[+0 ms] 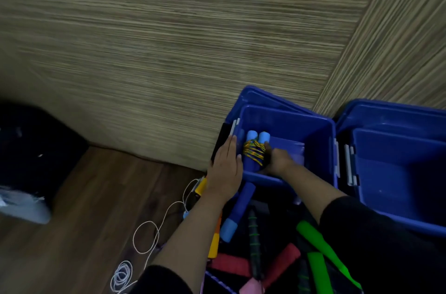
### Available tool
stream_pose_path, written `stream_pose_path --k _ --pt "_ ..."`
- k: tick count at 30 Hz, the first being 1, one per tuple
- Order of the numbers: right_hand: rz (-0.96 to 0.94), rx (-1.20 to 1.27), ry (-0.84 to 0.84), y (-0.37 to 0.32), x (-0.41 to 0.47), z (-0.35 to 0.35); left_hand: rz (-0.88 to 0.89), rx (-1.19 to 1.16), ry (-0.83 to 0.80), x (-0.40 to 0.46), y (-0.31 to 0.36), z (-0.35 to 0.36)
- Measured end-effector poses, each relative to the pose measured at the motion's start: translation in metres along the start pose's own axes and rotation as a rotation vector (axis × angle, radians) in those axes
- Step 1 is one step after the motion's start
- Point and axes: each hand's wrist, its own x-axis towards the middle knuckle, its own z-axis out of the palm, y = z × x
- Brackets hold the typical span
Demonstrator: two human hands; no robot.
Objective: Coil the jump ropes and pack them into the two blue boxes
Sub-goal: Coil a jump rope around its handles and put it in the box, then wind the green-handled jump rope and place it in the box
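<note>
Blue boxes (pixel 321 125), yellow-blue cord (pixel 253 152)

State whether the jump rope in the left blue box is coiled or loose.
Coiled: the cord is wound around its paired blue handles.

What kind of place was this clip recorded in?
Probably an indoor room at home or a storeroom, worked at floor level: dark wood-look floor, a striped woven-look wall covering, and two blue boxes set in the corner beside a heap of jump ropes.
</note>
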Motion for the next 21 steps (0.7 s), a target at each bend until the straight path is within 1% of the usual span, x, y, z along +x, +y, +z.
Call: stream_pose_path --k 2,4,6,8,10,12,14,17,18,20,21 --pt "-0.02 -0.005 -0.042 0.005 -0.008 -0.003 -0.012 0.061 -0.023 -0.001 0.005 -0.004" --pt "-0.046 0.046 -0.037 0.011 -0.019 -0.006 -0.037 0.111 -0.034 -0.001 0.011 -0.006" --pt "-0.061 0.154 0.051 0.02 -0.033 -0.013 -0.086 0.162 -0.025 -0.003 0.015 -0.005" --pt "-0.053 0.248 0.146 0.029 -0.052 -0.021 -0.068 0.125 0.026 -0.01 0.023 -0.006" --pt "-0.042 0.288 0.23 0.038 -0.072 -0.027 0.033 0.121 0.058 -0.022 0.034 -0.001" --pt "-0.047 0.326 0.327 0.047 -0.093 -0.031 0.123 0.174 0.082 -0.036 0.048 0.007" --pt "-0.054 0.387 0.432 0.056 -0.116 -0.032 0.203 0.19 0.071 -0.05 0.066 0.014" --pt "-0.066 0.412 0.652 0.068 -0.15 -0.025 0.316 0.174 -0.039 -0.074 0.086 0.029" --pt "-0.066 0.406 0.719 0.073 -0.161 -0.02 0.359 0.168 -0.054 -0.084 0.09 0.035" --pt "-0.049 0.414 0.793 0.084 -0.181 -0.007 0.422 0.154 -0.087 -0.102 0.097 0.048" --pt "-0.031 0.425 0.795 0.09 -0.19 0.001 0.436 0.139 -0.146 -0.112 0.102 0.053"
